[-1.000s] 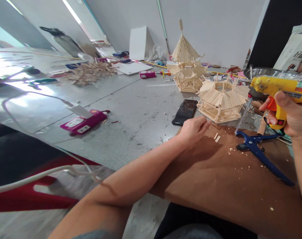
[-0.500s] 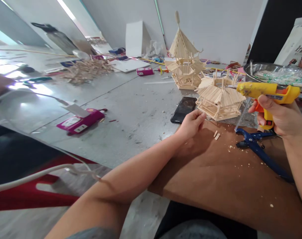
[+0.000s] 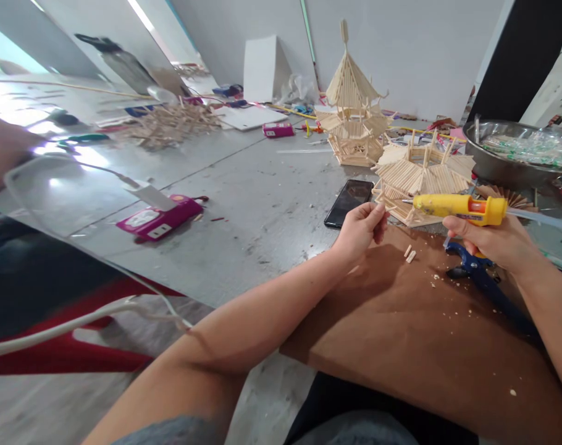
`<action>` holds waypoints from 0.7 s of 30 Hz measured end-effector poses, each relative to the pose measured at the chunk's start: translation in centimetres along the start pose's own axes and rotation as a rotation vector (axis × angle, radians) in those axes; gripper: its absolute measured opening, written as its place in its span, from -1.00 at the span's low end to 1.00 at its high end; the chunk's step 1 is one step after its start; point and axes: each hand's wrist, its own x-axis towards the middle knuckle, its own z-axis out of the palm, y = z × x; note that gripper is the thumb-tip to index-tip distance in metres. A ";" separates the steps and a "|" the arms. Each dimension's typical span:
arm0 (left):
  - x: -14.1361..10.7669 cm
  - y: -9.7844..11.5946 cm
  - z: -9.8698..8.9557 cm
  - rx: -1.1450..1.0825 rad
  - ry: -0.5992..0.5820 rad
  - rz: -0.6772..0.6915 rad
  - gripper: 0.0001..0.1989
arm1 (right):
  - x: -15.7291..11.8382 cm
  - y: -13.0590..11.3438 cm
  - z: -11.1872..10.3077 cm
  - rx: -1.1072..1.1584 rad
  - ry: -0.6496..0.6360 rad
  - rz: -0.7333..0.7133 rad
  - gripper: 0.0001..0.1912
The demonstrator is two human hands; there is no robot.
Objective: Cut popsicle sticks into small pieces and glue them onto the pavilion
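Observation:
My right hand (image 3: 491, 241) is wrapped round a yellow hot glue gun (image 3: 441, 205), whose nozzle points left. A clear glue stick (image 3: 540, 217) sticks out of its back end. My left hand (image 3: 360, 230) is closed in a pinch on a short thin wooden stick (image 3: 389, 209), close to the nozzle tip. Behind the gun stands a low pavilion model of wooden sticks (image 3: 424, 176) with a sloping roof, its lower part half covered. Under my right hand lies a pair of blue cutters (image 3: 487, 287), partly hidden by my forearm.
A phone (image 3: 349, 203) lies left of the model. Small stick pieces (image 3: 411, 256) rest on a brown board (image 3: 392, 334). Farther back are a taller stick pagoda (image 3: 350, 93), a metal bowl (image 3: 489, 157) and a stick pile (image 3: 172, 123). A purple power strip (image 3: 165, 219) stands left; another person's arm (image 3: 5, 151) shows.
The glue gun has come down and left, turning so its nozzle is near my left hand. My left hand has risen slightly, with the stick now showing. The view has shifted a little.

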 end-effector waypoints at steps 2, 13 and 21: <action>-0.1 0.2 0.0 -0.025 -0.008 -0.030 -0.70 | -0.1 -0.8 0.0 -0.093 -0.044 -0.020 -0.58; -0.3 0.5 0.1 -0.087 -0.023 -0.095 -0.73 | -0.4 -0.9 0.8 -0.157 -0.005 -0.141 -0.65; -0.5 0.7 0.3 -0.096 -0.027 -0.099 -0.74 | -0.1 -0.3 0.8 -0.166 -0.037 -0.186 -0.61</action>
